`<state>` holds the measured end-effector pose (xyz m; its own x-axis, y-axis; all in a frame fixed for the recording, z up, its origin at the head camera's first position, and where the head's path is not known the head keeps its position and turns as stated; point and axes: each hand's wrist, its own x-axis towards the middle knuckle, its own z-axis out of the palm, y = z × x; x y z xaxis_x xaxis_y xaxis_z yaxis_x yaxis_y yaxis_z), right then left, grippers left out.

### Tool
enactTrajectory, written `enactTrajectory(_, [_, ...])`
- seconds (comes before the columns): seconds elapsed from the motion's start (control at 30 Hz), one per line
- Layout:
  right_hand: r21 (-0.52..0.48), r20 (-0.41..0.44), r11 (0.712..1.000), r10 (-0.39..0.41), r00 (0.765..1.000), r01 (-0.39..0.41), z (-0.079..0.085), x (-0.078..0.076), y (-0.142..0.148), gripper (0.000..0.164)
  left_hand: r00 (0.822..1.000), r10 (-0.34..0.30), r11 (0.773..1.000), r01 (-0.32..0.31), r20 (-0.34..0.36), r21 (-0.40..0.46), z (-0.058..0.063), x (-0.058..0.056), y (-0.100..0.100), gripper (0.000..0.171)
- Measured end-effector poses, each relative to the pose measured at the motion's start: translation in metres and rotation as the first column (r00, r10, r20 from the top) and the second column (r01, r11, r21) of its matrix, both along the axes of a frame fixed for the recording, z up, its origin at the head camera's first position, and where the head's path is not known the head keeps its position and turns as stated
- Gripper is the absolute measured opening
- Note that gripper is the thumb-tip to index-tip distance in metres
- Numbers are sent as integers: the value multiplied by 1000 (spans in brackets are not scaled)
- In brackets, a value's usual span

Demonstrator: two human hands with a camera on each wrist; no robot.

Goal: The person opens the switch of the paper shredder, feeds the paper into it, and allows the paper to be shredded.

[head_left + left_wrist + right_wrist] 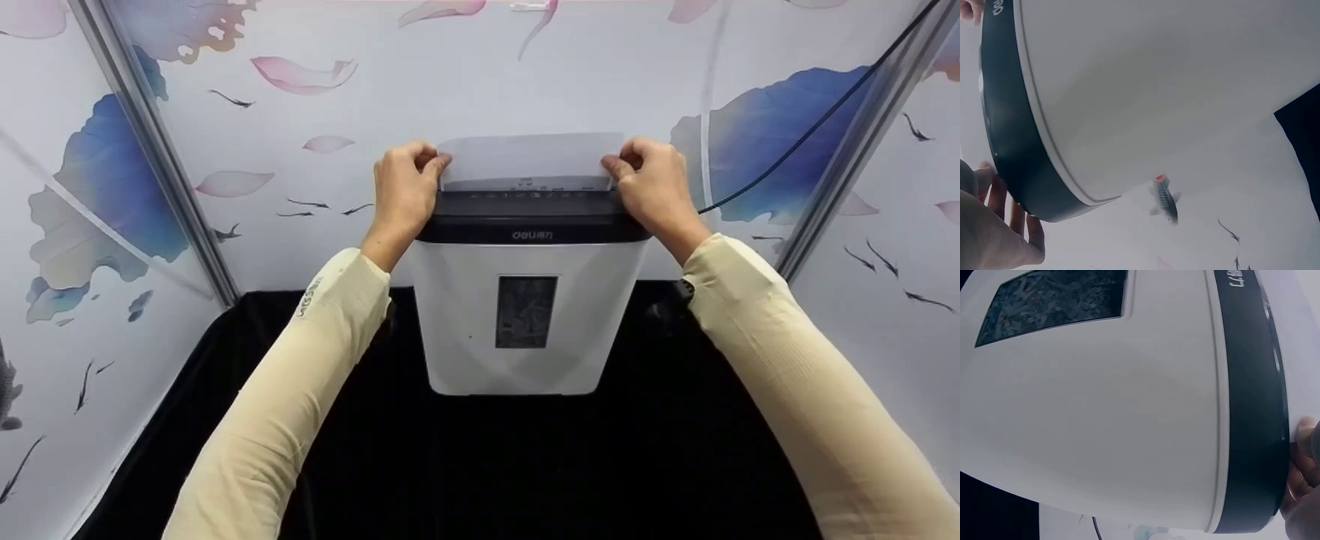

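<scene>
A white paper shredder [461, 315] with a black top stands upright before me in the head view. A sheet of paper [532, 156] rises from its top, the lower edge at the slot. My left hand [405, 184] pinches the sheet's left edge between thumb and fingers. At the opposite edge my right hand [655, 180] pinches it the same way. Both hands are just above the shredder's top corners. In the right wrist view, paper strips [1055, 301] show through the shredder's dark window. The left wrist view shows the left hand [999, 230] beside the black rim.
Black cloth [480, 465] covers the surface under the shredder. Printed panels [300, 225] stand behind and at both sides, with metal posts [161, 157] at the corners. A black cable [810, 135] runs from behind the shredder to the upper right.
</scene>
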<state>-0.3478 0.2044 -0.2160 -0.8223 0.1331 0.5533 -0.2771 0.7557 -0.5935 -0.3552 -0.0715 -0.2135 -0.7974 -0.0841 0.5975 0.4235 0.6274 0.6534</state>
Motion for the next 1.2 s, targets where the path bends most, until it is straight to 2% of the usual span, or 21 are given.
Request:
enactTrajectory(0.23, [4, 39, 1000, -5, 999, 5, -5, 0, -3, 27, 999, 27, 999, -27, 25, -28, -6, 2, -4, 19])
enactTrajectory(0.4, [-37, -30, 999, 16, 999, -17, -3, 2, -6, 26, 1000, 28, 1000, -28, 5, -8, -4, 5, -7, 20])
enactTrajectory(0.5, [-42, -55, 999, 25, 998, -27, -4, 4, -5, 23, 1000, 25, 1000, -25, 17, -14, -4, 8, -9, 21])
enactTrajectory(0.67, [-33, -77, 999, 29, 997, -32, -12, 8, 1, 19, 999, 25, 999, -24, 26, -21, -7, 14, -11, 21])
enactTrajectory(0.8, [-40, -102, 999, 18, 995, -22, -19, 13, 10, 18, 1000, 12, 1000, -12, 7, -28, -9, 19, -15, 21])
enactTrajectory(0.97, [-44, -131, 999, 3, 991, -9, -27, 22, 22, 20, 1000, 1, 1000, -2, -20, -29, -15, 27, -34, 22])
enactTrajectory(1.07, [-48, -159, 999, -1, 987, -6, -35, 28, 32, 22, 1000, 9, 999, -11, -28, -45, -24, 34, -53, 24])
enactTrajectory(1.2, [-29, -186, 1000, -2, 983, -3, -51, 40, 51, 21, 999, 38, 996, -40, -18, -83, -39, 51, -82, 28])
